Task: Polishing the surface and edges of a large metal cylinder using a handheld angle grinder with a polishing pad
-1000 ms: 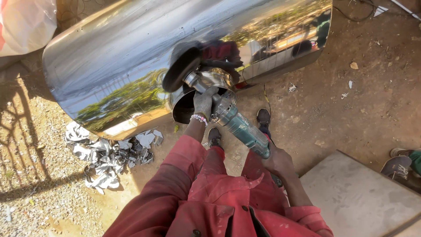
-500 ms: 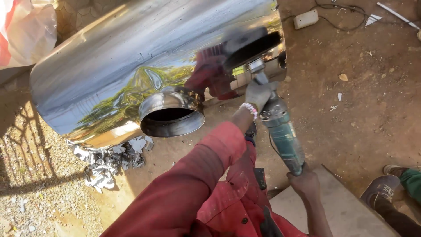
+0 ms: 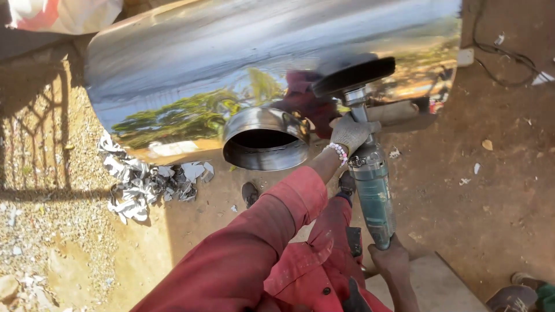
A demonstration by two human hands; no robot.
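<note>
A large shiny steel tank [image 3: 231,63] lies on its side, mirroring trees and sky. A short round pipe stub [image 3: 265,138] sticks out of its lower side. My left hand [image 3: 351,132], in a grey glove, grips the front of a teal angle grinder [image 3: 373,193] near its head. My right hand [image 3: 392,259] holds the grinder's rear end. The grinder's dark disc [image 3: 354,75] sits against the tank's surface, right of the pipe stub. My red sleeves fill the lower middle.
Crumpled silver scraps [image 3: 144,185] lie on the dirt under the tank's left end. A pale slab [image 3: 433,286] sits at the bottom right, with another person's shoe [image 3: 511,297] beside it. A black cable [image 3: 503,55] trails at the top right.
The grinder moved from over the pipe stub to the tank's surface right of it. My view shifted, so the tank and stub now sit further left.
</note>
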